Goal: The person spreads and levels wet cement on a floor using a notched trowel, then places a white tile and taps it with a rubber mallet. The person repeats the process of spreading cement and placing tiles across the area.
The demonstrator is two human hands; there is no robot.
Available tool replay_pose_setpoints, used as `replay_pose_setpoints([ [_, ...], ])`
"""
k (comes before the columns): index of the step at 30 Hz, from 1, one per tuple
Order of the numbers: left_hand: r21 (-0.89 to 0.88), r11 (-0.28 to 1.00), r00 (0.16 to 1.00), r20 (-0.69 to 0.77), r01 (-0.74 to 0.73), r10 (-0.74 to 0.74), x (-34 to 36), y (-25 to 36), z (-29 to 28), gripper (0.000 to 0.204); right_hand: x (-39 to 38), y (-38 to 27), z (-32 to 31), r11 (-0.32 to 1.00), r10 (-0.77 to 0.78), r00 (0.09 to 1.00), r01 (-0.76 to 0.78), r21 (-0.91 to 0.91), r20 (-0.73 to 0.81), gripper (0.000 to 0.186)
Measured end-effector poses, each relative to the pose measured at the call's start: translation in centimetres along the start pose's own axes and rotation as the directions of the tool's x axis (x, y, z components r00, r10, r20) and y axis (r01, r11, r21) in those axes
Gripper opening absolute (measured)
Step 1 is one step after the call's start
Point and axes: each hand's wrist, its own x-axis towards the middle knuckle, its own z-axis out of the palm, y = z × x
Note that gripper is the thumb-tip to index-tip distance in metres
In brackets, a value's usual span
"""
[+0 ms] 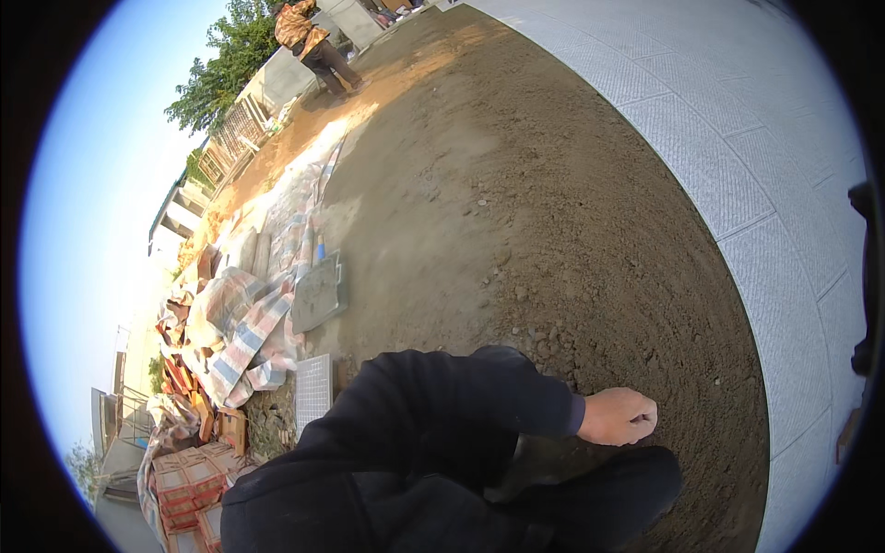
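My left hand (618,417) is at the end of a dark-sleeved arm (433,396) that enters from the lower left and bends across to the right. Its fingers are curled closed; whatever they may hold is hidden. It hovers over or rests near a bed of damp brown sand or mortar (608,249); I cannot tell whether it touches. Just below the hand shows a dark-clothed knee (599,498). My right hand does not show.
Pale textured paving slabs (737,184) border the bed on the right. Leftward lie a mortar-smeared tray (318,293), a light grid panel (313,392), striped tarpaulin (249,323) and stacked reddish boxes (194,479). Another person (313,46) stands far off at the upper left.
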Motion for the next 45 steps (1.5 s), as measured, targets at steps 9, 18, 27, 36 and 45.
replay_pose_setpoints([
  [9, -0.173, 0.964, 0.941, -0.308, -0.204, 0.143, 2.6, -2.1, 4.1, 0.018, 3.9, 2.8, 3.3, 0.965, -0.259, 0.958, 0.261, 0.000, -0.123, 0.040],
  [18, -0.283, 0.938, 0.971, 0.071, -0.200, 0.229, 9.4, -4.0, 11.0, 0.032, -3.4, -1.8, -2.6, 0.899, 0.220, 0.974, -0.222, 0.378, 0.048, 0.060],
  [27, 0.278, 0.859, 0.891, 0.283, -0.430, 0.354, 11.9, -7.8, 18.1, 0.025, -7.7, -10.5, -6.3, 0.981, 0.085, 0.987, -0.058, 0.183, -0.139, 0.055],
  [36, 0.217, 0.849, 0.712, 0.661, -0.482, 0.236, 6.5, -6.8, 26.7, 0.025, -7.0, -21.0, -3.3, 0.763, 0.022, 0.991, -0.104, 0.638, 0.135, 0.043],
  [45, 0.273, 0.826, 0.659, 0.737, -0.492, 0.149, 7.7, -7.4, 30.2, 0.028, -4.5, -24.1, -3.7, 0.728, -0.180, 0.983, 0.112, 0.676, 0.031, 0.045],
])
